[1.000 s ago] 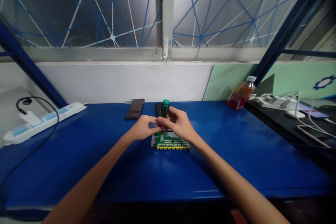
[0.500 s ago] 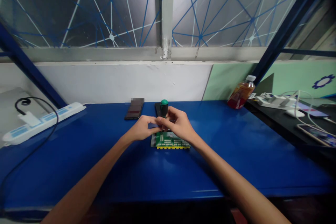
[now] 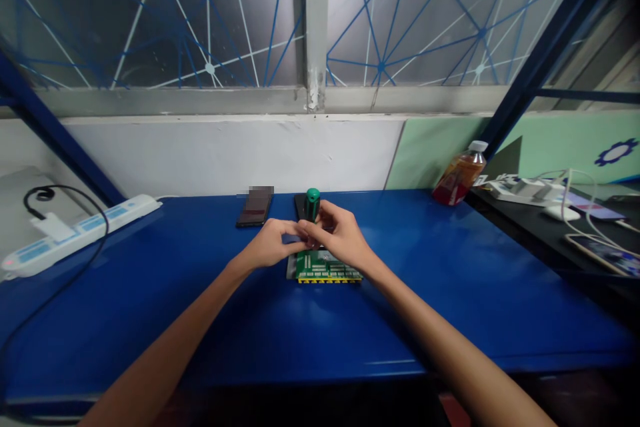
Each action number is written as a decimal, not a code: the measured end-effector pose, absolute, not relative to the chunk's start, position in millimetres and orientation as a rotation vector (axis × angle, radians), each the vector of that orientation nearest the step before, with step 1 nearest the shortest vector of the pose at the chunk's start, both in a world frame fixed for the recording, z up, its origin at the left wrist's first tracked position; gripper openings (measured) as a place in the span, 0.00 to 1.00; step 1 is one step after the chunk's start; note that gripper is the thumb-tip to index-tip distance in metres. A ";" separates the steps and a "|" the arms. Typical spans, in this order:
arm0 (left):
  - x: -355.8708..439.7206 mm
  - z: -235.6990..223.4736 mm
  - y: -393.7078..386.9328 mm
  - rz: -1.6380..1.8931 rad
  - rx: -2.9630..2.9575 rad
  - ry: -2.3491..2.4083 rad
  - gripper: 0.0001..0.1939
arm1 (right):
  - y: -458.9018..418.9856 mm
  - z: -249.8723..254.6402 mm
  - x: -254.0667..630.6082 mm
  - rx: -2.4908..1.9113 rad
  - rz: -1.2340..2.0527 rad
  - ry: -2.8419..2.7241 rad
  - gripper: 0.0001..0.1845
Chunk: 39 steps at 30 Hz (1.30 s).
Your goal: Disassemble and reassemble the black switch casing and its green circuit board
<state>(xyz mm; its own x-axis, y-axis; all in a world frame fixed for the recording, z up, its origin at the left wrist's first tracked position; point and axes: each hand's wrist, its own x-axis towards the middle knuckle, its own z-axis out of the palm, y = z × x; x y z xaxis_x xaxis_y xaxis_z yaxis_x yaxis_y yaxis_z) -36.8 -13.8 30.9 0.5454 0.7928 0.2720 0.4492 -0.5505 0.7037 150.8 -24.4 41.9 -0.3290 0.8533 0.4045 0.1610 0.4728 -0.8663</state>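
1. The board [image 3: 327, 268] is set on the table [image 3: 240, 327]
2. Over its far part, the screwdriver [image 3: 313, 200] is held upright, pinched in the right hand [image 3: 342, 233]
3. By its far left corner, the left hand [image 3: 269, 244] is curled; any pinch cannot be told
4. Beyond its left, the phone [image 3: 255, 207] is laid

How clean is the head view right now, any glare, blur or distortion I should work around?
Head view: soft glare streaks the blue table near its front edge; wide-angle stretch bends the outer parts; the far right looks smeared; the circuit board shows, but its fine markings are too small to read.
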 end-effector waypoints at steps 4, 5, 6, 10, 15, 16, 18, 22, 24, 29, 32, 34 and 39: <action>-37.0 31.3 -14.5 0.763 2.260 0.952 0.09 | -25.2 42.3 150.8 -0.858 0.945 -1.782 0.15; -37.0 31.3 -14.6 0.763 2.270 0.947 0.09 | -25.2 42.1 150.7 -0.857 0.952 -1.776 0.15; -36.9 31.2 -14.7 0.765 2.274 0.952 0.09 | -25.1 41.9 150.7 -0.856 0.958 -1.772 0.16; -36.5 30.4 -14.9 0.784 2.259 0.971 0.08 | -24.0 41.1 150.8 -0.863 0.946 -1.770 0.17; -37.3 28.7 -14.0 0.774 2.277 0.932 0.08 | -23.6 41.4 150.7 -0.867 0.930 -1.780 0.16; -37.3 28.5 -13.7 0.776 2.269 0.935 0.08 | -23.8 41.6 150.6 -0.857 0.942 -1.778 0.16; -36.9 28.3 -13.3 0.788 2.241 0.957 0.07 | -24.0 41.8 150.5 -0.847 0.951 -1.774 0.16; -36.7 28.0 -13.3 0.784 2.229 0.962 0.08 | -23.9 41.1 150.6 -0.869 0.912 -1.773 0.16; -36.9 27.4 -13.2 0.762 2.249 0.935 0.08 | -23.8 40.7 150.6 -0.879 0.911 -1.775 0.15; -36.2 25.7 -12.2 0.763 2.210 0.980 0.07 | -24.5 41.6 150.6 -0.908 0.893 -1.801 0.16; -36.1 25.6 -12.1 0.775 2.210 1.002 0.08 | -24.9 42.2 151.1 -0.913 0.870 -1.798 0.17; -36.6 26.0 -12.3 0.759 2.239 0.983 0.08 | -24.8 42.0 151.6 -0.913 0.866 -1.791 0.17; -36.9 25.7 -12.7 0.741 2.251 0.989 0.08 | -23.1 40.0 152.2 -0.917 0.865 -1.790 0.16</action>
<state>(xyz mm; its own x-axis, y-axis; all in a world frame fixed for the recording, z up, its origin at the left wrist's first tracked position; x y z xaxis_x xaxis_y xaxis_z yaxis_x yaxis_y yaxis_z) -36.9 -12.7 25.7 0.5741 0.7777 0.2563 0.4642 -0.5670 0.6804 152.2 -23.1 40.0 -0.3024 0.8629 0.4048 0.2191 0.4763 -0.8516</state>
